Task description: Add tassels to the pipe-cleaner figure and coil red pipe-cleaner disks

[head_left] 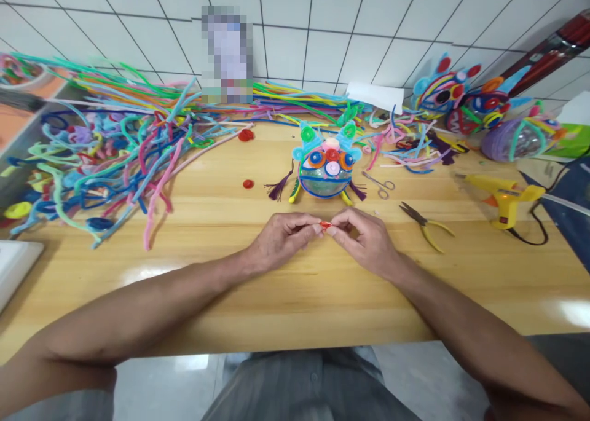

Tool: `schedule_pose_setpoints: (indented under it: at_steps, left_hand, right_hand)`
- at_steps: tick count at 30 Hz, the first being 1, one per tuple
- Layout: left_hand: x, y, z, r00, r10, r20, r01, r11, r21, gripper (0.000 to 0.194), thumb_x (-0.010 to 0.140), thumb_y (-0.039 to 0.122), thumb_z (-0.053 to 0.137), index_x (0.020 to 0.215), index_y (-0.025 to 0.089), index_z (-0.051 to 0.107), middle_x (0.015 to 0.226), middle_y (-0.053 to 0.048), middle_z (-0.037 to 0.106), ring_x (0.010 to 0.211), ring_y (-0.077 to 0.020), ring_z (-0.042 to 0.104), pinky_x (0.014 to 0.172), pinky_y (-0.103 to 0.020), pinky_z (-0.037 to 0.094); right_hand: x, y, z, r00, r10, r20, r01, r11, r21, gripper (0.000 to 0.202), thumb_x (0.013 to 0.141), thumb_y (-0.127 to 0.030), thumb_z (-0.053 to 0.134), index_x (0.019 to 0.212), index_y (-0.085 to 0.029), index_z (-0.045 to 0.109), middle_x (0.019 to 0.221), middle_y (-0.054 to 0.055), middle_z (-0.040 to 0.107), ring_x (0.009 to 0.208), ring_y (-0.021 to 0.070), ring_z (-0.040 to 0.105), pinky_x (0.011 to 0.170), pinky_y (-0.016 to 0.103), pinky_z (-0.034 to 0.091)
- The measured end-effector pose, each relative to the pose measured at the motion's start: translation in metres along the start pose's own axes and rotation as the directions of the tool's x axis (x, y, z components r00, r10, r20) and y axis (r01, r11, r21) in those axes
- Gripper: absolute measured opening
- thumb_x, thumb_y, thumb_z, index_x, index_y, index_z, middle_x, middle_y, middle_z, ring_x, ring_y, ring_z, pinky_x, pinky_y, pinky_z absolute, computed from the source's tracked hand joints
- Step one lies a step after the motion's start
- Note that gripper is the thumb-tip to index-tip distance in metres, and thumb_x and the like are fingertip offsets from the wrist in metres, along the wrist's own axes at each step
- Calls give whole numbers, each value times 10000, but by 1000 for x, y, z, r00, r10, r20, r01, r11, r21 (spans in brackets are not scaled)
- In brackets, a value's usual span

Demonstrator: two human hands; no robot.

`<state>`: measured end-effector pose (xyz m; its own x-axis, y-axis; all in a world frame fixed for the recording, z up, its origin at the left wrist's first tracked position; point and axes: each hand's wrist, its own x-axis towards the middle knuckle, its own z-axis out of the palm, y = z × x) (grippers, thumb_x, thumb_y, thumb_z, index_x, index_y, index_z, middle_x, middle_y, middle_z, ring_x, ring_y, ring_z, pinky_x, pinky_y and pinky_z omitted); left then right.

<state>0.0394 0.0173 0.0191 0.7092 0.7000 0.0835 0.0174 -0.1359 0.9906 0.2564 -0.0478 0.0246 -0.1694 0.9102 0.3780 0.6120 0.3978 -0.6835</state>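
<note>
Between my fingertips is a small red pipe cleaner piece [326, 225], mostly covered by the fingers. My left hand [286, 240] pinches its left side, and my right hand [362, 236] pinches the right side. Just beyond them stands a clear round ornament [325, 169] with a face of coloured pipe cleaner coils, light blue ears and dark purple tassels. Two red pipe cleaner coils [246, 135] lie on the wooden table to its left.
Loose pipe cleaners [152, 157] pile up at left and along the tiled wall. Scissors [381, 185], pliers [426, 224] and a corded yellow glue gun [502, 196] lie at right. More decorated ornaments [516, 138] stand at the far right.
</note>
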Motion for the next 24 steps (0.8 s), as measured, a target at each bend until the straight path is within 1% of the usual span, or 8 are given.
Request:
schedule_pose_setpoints:
  at_steps: [2,3,6,8,12,16,20,24]
  left_hand:
    - [0,-1,0,1000,5,3,-5,1000,-11,341,1006,427,639,1014,137,818,856,-67,770,632,-106,572,602,-216,492]
    - [0,-1,1,1000,10,3,-10,1000,-15,341,1007,425,638,1018,136,818,859,-67,770,634,-106,574,601,-215,492]
    - [-1,-1,1,1000,20,1,-20,1000,-10,331,1009,412,641,1019,133,818,827,-59,761,624,-105,570,596,-214,482]
    - [-1,0,2,1000,26,6,-26,1000,-4,329,1011,412,641,1021,136,819,818,-55,763,625,-107,579,601,-216,485]
    - [0,1,1,999,36,16,-36,999,-7,337,1019,420,628,1019,141,817,868,-64,788,667,-120,626,636,-226,510]
    - [-1,4,1,1000,27,12,-27,1000,-4,296,1019,377,636,1016,140,813,860,-56,793,712,-132,667,682,-235,533]
    - [-1,7,1,1000,17,11,-17,1000,6,301,1023,391,635,1027,150,815,880,-58,803,746,-145,692,706,-246,548]
    - [-1,6,1,1000,19,16,-19,1000,1,327,1022,423,641,1040,149,818,874,-58,802,705,-134,676,673,-237,536]
  right_hand:
    - [-1,1,0,1000,18,-20,-18,1000,8,85,972,-254,698,906,-236,646,774,-1,703,659,137,615,605,280,484]
    - [-1,1,0,999,22,-38,-21,1000,18,64,962,-257,713,947,-239,653,798,1,707,673,140,624,613,282,497]
    - [-2,1,1,998,10,-67,-6,998,61,189,954,-252,724,1133,-255,663,913,22,726,752,158,658,670,308,543]
    - [-1,-1,0,999,2,-52,2,996,84,219,963,-236,703,1178,-262,668,934,31,726,777,169,665,696,327,560]
    - [2,-4,-1,999,22,-25,-18,991,131,138,965,-226,694,1100,-255,699,896,32,714,760,170,655,682,330,562]
    - [3,-5,-1,999,32,-7,-30,982,184,101,970,-212,688,1059,-253,713,876,29,711,756,166,650,662,319,545]
    - [3,-6,-1,998,65,10,-66,973,220,108,972,-220,683,1072,-251,712,867,25,713,749,162,650,654,313,540]
    - [2,-6,-3,993,110,49,-119,964,239,132,970,-263,685,1099,-242,709,882,32,716,756,166,656,658,315,551]
